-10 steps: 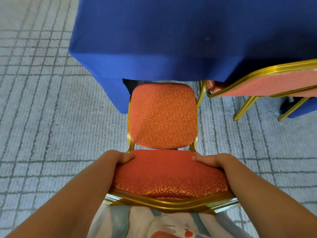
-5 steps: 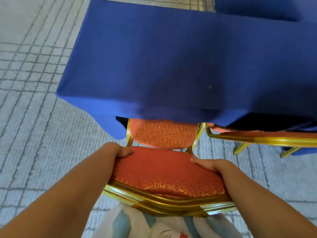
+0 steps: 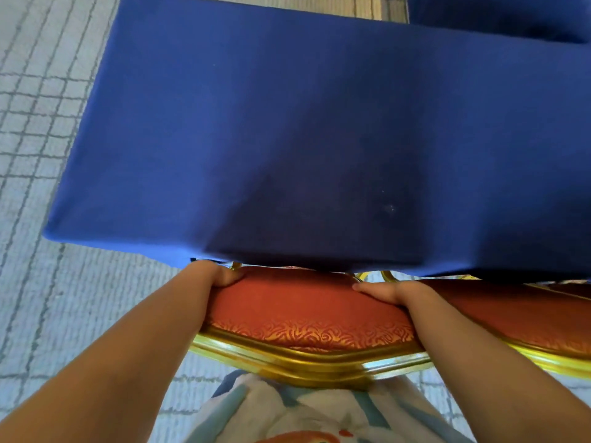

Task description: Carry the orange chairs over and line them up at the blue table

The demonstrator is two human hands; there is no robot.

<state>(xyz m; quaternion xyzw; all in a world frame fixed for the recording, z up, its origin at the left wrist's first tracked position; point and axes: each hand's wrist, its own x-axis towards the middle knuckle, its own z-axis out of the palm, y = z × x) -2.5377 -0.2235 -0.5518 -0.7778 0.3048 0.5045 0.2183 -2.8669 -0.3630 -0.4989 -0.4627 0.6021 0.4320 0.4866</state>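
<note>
In the lower middle of the frame the left grip and the right grip each clasp the top of the backrest of an orange chair, with the thumbs on the padding. The backrest stands close against the near edge of the blue tabletop, and the seat is out of sight below it. A second orange chair stands just beside it at the right, on the grey carpet.

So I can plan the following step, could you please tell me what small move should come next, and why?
Probably let go: left hand and right hand grip the orange chair's backrest, its seat is hidden under the blue table, beside the second orange chair.
</note>
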